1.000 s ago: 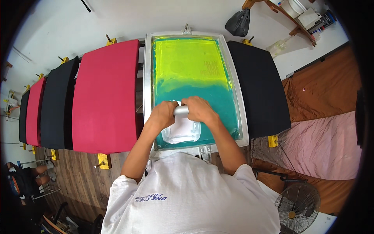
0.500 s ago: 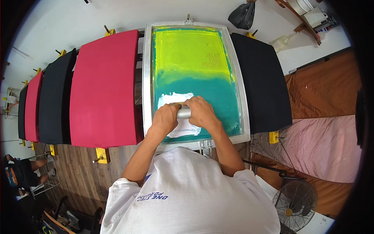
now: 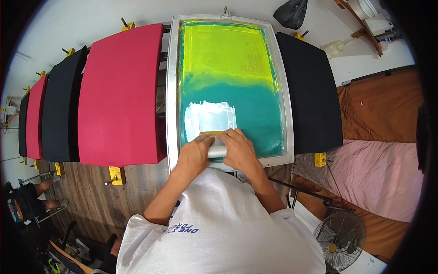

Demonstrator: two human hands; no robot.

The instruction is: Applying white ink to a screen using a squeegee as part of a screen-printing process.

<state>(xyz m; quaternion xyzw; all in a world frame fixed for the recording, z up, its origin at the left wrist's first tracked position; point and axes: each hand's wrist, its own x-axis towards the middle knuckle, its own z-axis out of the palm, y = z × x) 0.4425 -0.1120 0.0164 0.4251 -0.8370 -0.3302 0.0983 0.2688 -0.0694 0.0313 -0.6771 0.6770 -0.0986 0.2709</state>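
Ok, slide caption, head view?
Left hand and right hand grip silver tubular handle over metal-framed green and yellow screen.

Screen-printing workshop, from where I stand. Squeegee (image 3: 217,152) in left hand (image 3: 193,157) and right hand (image 3: 239,148), framed mesh screen (image 3: 258,109) below. Left of hands: red cloth-covered board (image 3: 121,96), black cloth-covered board (image 3: 65,105), yellow bracket (image 3: 117,175).

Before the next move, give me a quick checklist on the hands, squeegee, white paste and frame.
1. Left hand gripping the squeegee: ok.
2. Right hand gripping it too: ok.
3. White paste visible on the teal mesh, beyond the hands: ok.
4. Gap between metal frame and red panel: ok, visible.
5. Squeegee's lower edge touching the mesh: cannot tell, hidden.
6. Surface beneath the mesh: cannot tell, covered.
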